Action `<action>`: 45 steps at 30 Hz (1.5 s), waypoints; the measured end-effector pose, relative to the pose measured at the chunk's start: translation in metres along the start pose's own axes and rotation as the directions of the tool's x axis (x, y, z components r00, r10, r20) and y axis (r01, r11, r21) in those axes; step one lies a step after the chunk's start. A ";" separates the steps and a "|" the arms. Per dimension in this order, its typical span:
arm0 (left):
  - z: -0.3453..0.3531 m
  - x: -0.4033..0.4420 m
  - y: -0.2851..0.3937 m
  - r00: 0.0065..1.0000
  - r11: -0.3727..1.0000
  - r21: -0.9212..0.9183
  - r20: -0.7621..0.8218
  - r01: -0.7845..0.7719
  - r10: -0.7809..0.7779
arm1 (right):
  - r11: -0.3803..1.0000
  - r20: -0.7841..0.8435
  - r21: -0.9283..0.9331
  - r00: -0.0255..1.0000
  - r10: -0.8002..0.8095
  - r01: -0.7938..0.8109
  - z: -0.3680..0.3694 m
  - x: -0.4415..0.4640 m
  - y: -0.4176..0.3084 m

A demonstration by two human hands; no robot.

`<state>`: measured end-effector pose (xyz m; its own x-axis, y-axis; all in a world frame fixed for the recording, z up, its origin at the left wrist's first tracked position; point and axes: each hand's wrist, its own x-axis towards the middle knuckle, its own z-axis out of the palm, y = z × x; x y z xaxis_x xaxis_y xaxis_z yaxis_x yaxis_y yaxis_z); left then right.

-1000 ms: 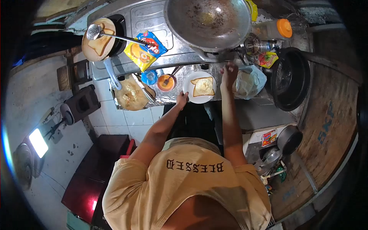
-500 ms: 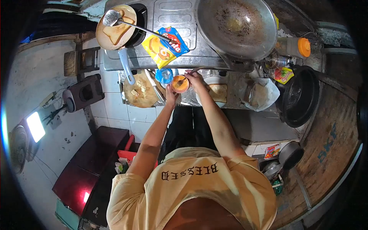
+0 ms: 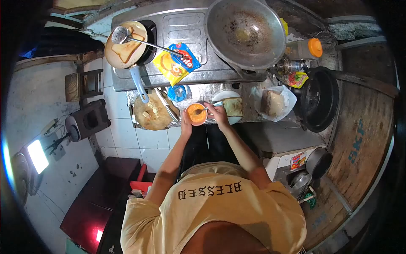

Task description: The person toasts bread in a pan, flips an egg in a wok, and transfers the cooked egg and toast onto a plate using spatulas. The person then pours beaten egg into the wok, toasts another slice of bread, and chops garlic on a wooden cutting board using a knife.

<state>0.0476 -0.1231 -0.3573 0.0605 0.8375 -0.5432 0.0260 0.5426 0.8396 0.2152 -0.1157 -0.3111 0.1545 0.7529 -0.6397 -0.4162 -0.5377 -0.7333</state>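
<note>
Ideally, the left hand (image 3: 186, 126) cups the bowl (image 3: 198, 124) level near the surface's (image 3: 203, 92) front edge, while the right hand (image 3: 218, 115), gripping the utensil (image 3: 218, 104), stirs the orange mix (image 3: 194, 118) slowly, scraping the sides.

Both forearms reach forward, left hand (image 3: 186, 124) and right hand (image 3: 217, 114) close together, fingers curled.

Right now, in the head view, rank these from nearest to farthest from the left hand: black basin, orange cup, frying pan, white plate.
1. Orange cup, held in the left hand.
2. White plate, just right, under bread.
3. Frying pan, ahead and left, on the stove.
4. Black basin, far right.
</note>
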 end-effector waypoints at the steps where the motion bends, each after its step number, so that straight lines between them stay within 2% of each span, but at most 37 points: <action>1: 0.001 -0.003 0.007 0.997 0.997 0.007 -0.001 -0.077 0.077 | 0.994 0.006 -0.094 0.998 -0.058 0.058 -0.002 -0.014 -0.016; 2: -0.004 -0.002 0.005 0.995 0.994 0.042 0.023 -0.099 0.098 | 0.967 -0.065 -0.254 0.997 -0.048 0.029 -0.005 -0.031 -0.034; 3: -0.001 -0.007 0.030 0.993 0.992 0.043 0.030 -0.117 0.116 | 0.959 -0.073 -0.279 0.995 -0.067 0.044 -0.017 -0.036 -0.038; 5: 0.008 -0.026 0.103 0.990 0.982 0.135 0.071 -0.133 0.125 | 0.956 -0.012 -0.205 0.976 -0.216 0.209 -0.011 -0.066 -0.089; 6: 0.007 -0.024 0.116 0.988 0.962 0.227 0.071 -0.153 0.140 | 0.920 0.056 -0.260 0.955 -0.290 0.294 -0.010 -0.078 -0.115; 8: 0.019 -0.031 0.166 0.981 0.938 0.288 0.057 -0.193 0.184 | 0.811 0.175 -0.328 0.874 -0.453 0.485 -0.009 -0.097 -0.161; 9: 0.027 -0.036 0.198 0.977 0.913 0.350 0.038 -0.211 0.211 | 0.821 0.180 -0.420 0.922 -0.343 0.387 -0.009 -0.106 -0.189; 10: 0.034 -0.040 0.230 0.967 0.897 0.363 0.096 -0.253 0.234 | 0.620 0.254 -0.589 0.847 -0.466 0.518 -0.009 -0.109 -0.213; 11: 0.035 -0.026 0.231 0.946 0.869 0.374 0.135 -0.323 0.293 | 0.369 0.349 -0.712 0.756 -0.553 0.598 -0.010 -0.111 -0.235; 12: 0.044 -0.025 0.254 0.918 0.820 0.413 0.161 -0.396 0.363 | 0.219 0.408 -0.738 0.681 -0.608 0.638 -0.010 -0.113 -0.253; 13: 0.054 -0.027 0.277 0.886 0.765 0.450 0.190 -0.462 0.423 | -0.065 0.494 -0.744 0.481 -0.724 0.665 -0.007 -0.117 -0.265; 15: 0.065 0.001 0.283 0.866 0.768 0.401 0.229 -0.499 0.444 | -0.038 0.461 -0.862 0.752 -0.471 0.505 0.008 -0.119 -0.317; 16: 0.072 0.017 0.289 0.849 0.775 0.348 0.258 -0.527 0.461 | -0.064 0.503 -0.828 0.686 -0.526 0.557 0.006 -0.111 -0.331; 17: 0.080 0.028 0.300 0.878 0.766 0.430 0.236 -0.478 0.416 | -0.095 0.540 -0.790 0.613 -0.577 0.606 0.004 -0.103 -0.345; 18: 0.088 0.027 0.319 0.882 0.757 0.454 0.252 -0.470 0.397 | -0.197 0.551 -0.804 0.578 -0.602 0.561 -0.001 -0.091 -0.353; 19: 0.096 0.025 0.338 0.887 0.746 0.479 0.268 -0.462 0.377 | -0.249 0.561 -0.815 0.605 -0.565 0.523 -0.004 -0.082 -0.365; 21: 0.106 0.051 0.345 0.878 0.753 0.455 0.299 -0.476 0.374 | -0.184 0.590 -0.796 0.673 -0.445 0.576 -0.009 -0.077 -0.389; 23: 0.121 0.051 0.367 0.909 0.797 0.452 0.301 -0.402 0.288 | -0.238 0.552 -0.828 0.665 -0.503 0.508 -0.012 -0.066 -0.401; 25: 0.126 0.094 0.361 0.878 0.749 0.470 0.352 -0.466 0.325 | -0.277 0.510 -0.858 0.657 -0.555 0.432 -0.024 -0.042 -0.409; 27: 0.133 0.151 0.340 0.787 0.609 0.499 0.363 -0.617 0.500 | 0.149 0.561 -0.750 0.740 -0.372 0.644 -0.045 -0.009 -0.417; 28: 0.142 0.104 0.377 0.887 0.756 0.473 0.330 -0.453 0.324 | 0.096 0.429 -0.829 0.737 -0.523 0.551 -0.046 -0.006 -0.415; 29: 0.147 0.104 0.380 0.883 0.752 0.472 0.336 -0.460 0.329 | 0.095 0.425 -0.830 0.734 -0.530 0.550 -0.051 0.002 -0.415; 31: 0.155 0.110 0.387 0.799 0.552 0.583 0.368 -0.597 0.476 | 0.202 0.528 -0.752 0.757 -0.384 0.627 -0.061 0.017 -0.415; 32: 0.158 0.114 0.390 0.827 0.580 0.592 0.357 -0.560 0.434 | 0.171 0.489 -0.769 0.739 -0.463 0.616 -0.065 0.026 -0.414; 35: 0.169 0.130 0.394 0.840 0.625 0.560 0.372 -0.543 0.396 | 0.176 0.501 -0.771 0.754 -0.425 0.612 -0.069 0.040 -0.414; 36: 0.171 0.130 0.396 0.814 0.580 0.572 0.380 -0.580 0.439 | 0.247 0.519 -0.731 0.754 -0.403 0.636 -0.070 0.040 -0.419; 37: 0.174 0.131 0.398 0.813 0.574 0.576 0.390 -0.582 0.432 | 0.257 0.510 -0.731 0.757 -0.408 0.632 -0.069 0.042 -0.418; 39: 0.180 0.135 0.403 0.846 0.527 0.665 0.364 -0.529 0.391 | 0.080 0.339 -0.876 0.726 -0.598 0.475 -0.069 0.046 -0.414; 40: 0.180 0.142 0.401 0.834 0.479 0.689 0.382 -0.544 0.398 | 0.165 0.435 -0.813 0.772 -0.464 0.558 -0.072 0.052 -0.416; 41: 0.180 0.151 0.400 0.834 0.469 0.695 0.393 -0.546 0.389 | 0.180 0.424 -0.813 0.775 -0.469 0.554 -0.072 0.057 -0.414; 43: 0.181 0.169 0.396 0.820 0.478 0.669 0.422 -0.570 0.387 | 0.084 0.307 -0.874 0.680 -0.666 0.478 -0.068 0.064 -0.410; 44: 0.180 0.175 0.390 0.714 0.270 0.698 0.482 -0.663 0.507 | 0.042 0.331 -0.888 0.701 -0.632 0.457 -0.070 0.071 -0.407; 45: 0.179 0.188 0.383 0.712 0.257 0.698 0.501 -0.669 0.493 | 0.065 0.310 -0.891 0.706 -0.637 0.449 -0.070 0.071 -0.407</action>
<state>0.2474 0.2306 -0.1355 0.5554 0.8310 0.0327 0.6624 -0.4657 0.5868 0.4578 0.1301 -0.0745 0.0968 0.9916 0.0864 0.8409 -0.0350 -0.5400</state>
